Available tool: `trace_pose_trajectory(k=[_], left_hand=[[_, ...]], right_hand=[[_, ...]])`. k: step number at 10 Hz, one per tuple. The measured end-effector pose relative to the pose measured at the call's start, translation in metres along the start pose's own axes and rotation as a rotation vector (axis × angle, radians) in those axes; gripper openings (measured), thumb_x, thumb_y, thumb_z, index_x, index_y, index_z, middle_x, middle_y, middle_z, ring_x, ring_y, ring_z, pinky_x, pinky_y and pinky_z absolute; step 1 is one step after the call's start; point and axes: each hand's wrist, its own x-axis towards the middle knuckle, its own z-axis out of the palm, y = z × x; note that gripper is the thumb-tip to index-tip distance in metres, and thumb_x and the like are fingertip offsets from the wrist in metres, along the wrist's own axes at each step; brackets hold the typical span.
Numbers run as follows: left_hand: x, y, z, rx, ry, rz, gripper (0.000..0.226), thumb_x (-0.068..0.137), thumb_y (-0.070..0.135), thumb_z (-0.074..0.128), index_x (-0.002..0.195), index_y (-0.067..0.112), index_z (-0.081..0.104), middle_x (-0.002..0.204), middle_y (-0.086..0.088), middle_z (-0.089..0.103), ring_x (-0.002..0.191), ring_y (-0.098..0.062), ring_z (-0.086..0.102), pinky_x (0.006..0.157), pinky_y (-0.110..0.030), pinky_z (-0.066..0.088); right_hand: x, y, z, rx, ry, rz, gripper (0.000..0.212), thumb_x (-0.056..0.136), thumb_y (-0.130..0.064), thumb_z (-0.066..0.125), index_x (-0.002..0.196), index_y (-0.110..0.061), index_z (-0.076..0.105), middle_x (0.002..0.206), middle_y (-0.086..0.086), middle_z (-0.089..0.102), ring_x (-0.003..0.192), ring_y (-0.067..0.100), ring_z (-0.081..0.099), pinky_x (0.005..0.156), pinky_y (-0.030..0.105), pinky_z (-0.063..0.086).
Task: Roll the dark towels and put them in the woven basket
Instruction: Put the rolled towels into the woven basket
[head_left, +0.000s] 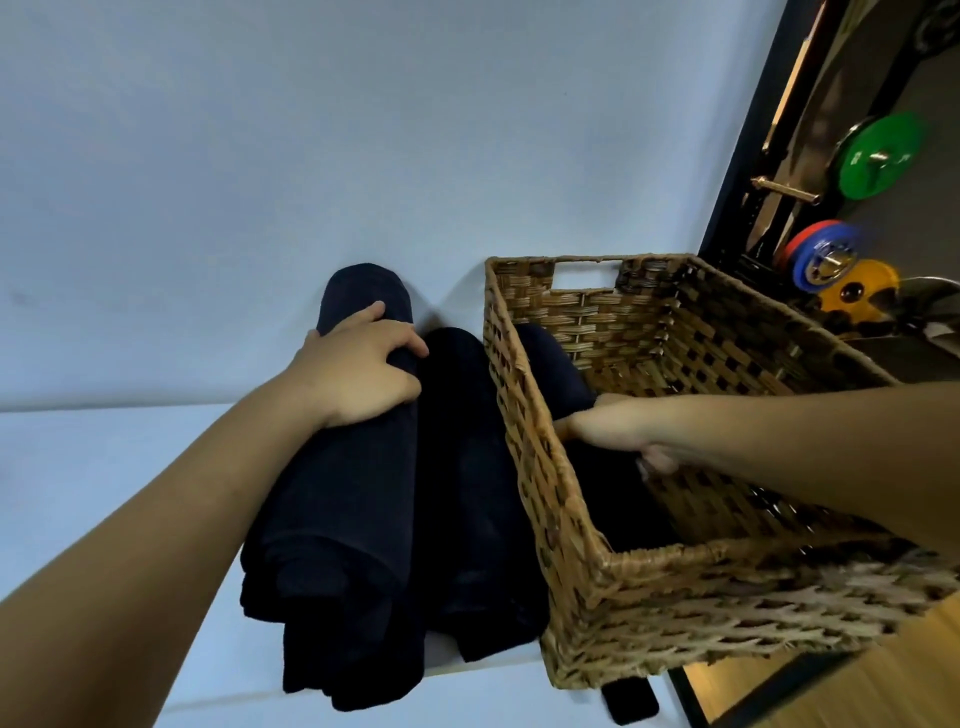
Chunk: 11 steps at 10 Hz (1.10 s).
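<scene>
While left hand (363, 369) clamped rolled dark towel (343, 467) beside woven basket (675, 613), right hand (618, 431) gripped towel inside (556, 374). Best: keep roll tight, lift over rim, lay alongside.

Two rolled dark towels (363, 499) lie side by side, left of the woven basket (675, 597). A third dark towel (602, 483) lies inside the basket along its left wall.

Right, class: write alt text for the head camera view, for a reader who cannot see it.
A person's left hand grips a rolled dark towel lying beside a woven basket, while the right hand reaches into the basket onto another dark towel. A second dark roll lies between the gripped towel and the basket wall, on a white surface.
</scene>
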Motion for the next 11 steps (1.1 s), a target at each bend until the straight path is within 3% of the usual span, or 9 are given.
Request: trace_pose_trajectory(k=[1,3,4,5,6,7,9,10,11], left_hand=[[-0.003,0.004,0.0,0.005,0.023,-0.001,0.046,0.076,0.026,0.059,0.117,0.046,0.055,0.155,0.018,0.031,0.147,0.0,-0.001,0.118,-0.053,0.006],[-0.005,0.006,0.001,0.013,0.096,-0.103,0.066,0.078,0.032,0.062,0.139,0.04,0.04,0.161,0.013,0.012,0.15,-0.018,-0.002,0.115,-0.055,0.019],[-0.013,0.0,0.002,-0.091,0.167,-0.312,0.088,0.076,0.047,0.06,0.15,0.036,0.013,0.158,0.0,0.016,0.136,-0.034,0.033,0.103,-0.046,0.039],[-0.017,-0.01,-0.005,-0.32,0.106,-0.429,0.098,0.074,0.053,0.066,0.151,0.034,0.009,0.146,-0.007,0.035,0.119,-0.034,0.05,0.096,-0.043,0.046],[-0.027,-0.025,-0.022,-0.775,-0.019,-0.538,0.093,0.069,0.046,0.08,0.142,0.023,0.026,0.117,-0.005,0.056,0.095,-0.026,0.063,0.073,-0.039,0.055],[-0.031,-0.037,-0.031,-0.905,-0.066,-0.541,0.088,0.063,0.043,0.085,0.134,0.014,0.041,0.113,-0.01,0.064,0.091,-0.028,0.069,0.068,-0.038,0.057],[-0.045,-0.004,-0.059,-1.321,-0.035,-0.205,0.038,0.087,0.036,0.062,0.11,0.007,0.07,0.106,-0.014,0.073,0.088,-0.023,0.071,0.079,-0.032,0.056],[-0.057,0.033,-0.063,-1.561,0.065,0.019,0.037,0.093,0.035,0.051,0.091,0.007,0.076,0.094,-0.013,0.074,0.081,-0.022,0.072,0.069,-0.028,0.059],[-0.058,0.064,-0.056,-1.707,0.032,0.145,0.043,0.094,0.039,0.048,0.09,0.007,0.076,0.093,-0.013,0.074,0.083,-0.022,0.072,0.07,-0.029,0.059]], right_hand=[[0.007,0.005,-0.003,0.081,0.028,-0.162,0.046,0.074,-0.044,0.075,0.11,-0.018,0.063,0.107,0.003,0.064,0.119,0.031,0.059,0.094,0.037,0.05],[-0.001,-0.019,-0.016,-0.067,-0.015,0.042,0.075,0.076,-0.051,0.074,0.137,-0.016,0.045,0.136,0.014,0.053,0.121,0.036,0.055,0.096,0.042,0.052],[-0.024,-0.04,-0.038,-0.129,0.399,-0.119,0.074,0.082,-0.052,0.07,0.14,-0.015,0.043,0.138,0.009,0.05,0.119,0.028,0.055,0.094,0.039,0.053],[-0.045,-0.056,-0.048,0.198,0.516,-0.299,0.049,0.085,-0.041,0.072,0.125,-0.018,0.055,0.122,0.006,0.06,0.105,0.022,0.063,0.084,0.041,0.06],[-0.069,-0.079,-0.027,0.437,0.424,-0.523,0.028,0.086,-0.024,0.074,0.109,-0.014,0.063,0.107,0.012,0.068,0.095,0.021,0.07,0.076,0.039,0.062],[-0.08,-0.1,-0.001,0.509,0.309,-0.612,0.028,0.086,-0.018,0.074,0.109,-0.009,0.062,0.105,0.017,0.068,0.091,0.022,0.072,0.075,0.036,0.061],[-0.074,-0.133,0.039,0.696,0.204,-0.621,0.045,0.079,-0.024,0.081,0.116,-0.014,0.058,0.114,0.007,0.066,0.102,0.022,0.068,0.085,0.044,0.059],[-0.079,-0.13,0.036,0.91,0.009,-0.563,0.083,0.063,-0.05,0.086,0.133,-0.021,0.051,0.125,0.001,0.063,0.111,0.025,0.064,0.093,0.045,0.055],[-0.093,-0.12,0.028,1.004,-0.101,-0.599,0.065,0.073,-0.057,0.073,0.123,-0.016,0.064,0.116,0.005,0.071,0.105,0.022,0.069,0.09,0.035,0.055]])
